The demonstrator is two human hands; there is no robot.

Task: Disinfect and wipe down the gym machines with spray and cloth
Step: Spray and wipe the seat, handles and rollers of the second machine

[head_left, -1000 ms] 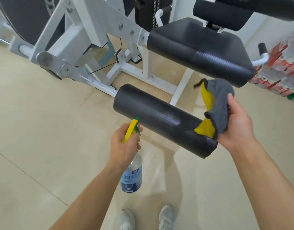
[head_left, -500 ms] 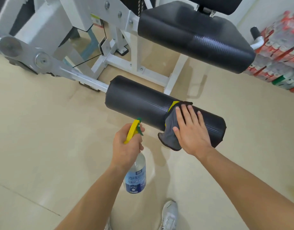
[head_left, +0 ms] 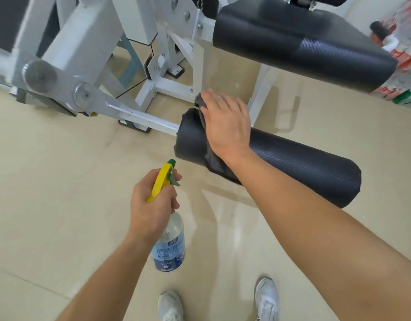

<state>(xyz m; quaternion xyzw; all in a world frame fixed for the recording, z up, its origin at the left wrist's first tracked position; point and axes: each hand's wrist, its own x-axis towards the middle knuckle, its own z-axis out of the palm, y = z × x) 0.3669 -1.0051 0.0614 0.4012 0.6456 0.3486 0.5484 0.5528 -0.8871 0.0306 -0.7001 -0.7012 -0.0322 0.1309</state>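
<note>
The left hand still gripped the spray bottle, held low in front of the roller pad. The right hand, fingers flat, pressed the grey cloth onto that pad, having slid from its middle to the left end beside the white bar. One pass along the top looked about finished; the underside probably remained.
</note>
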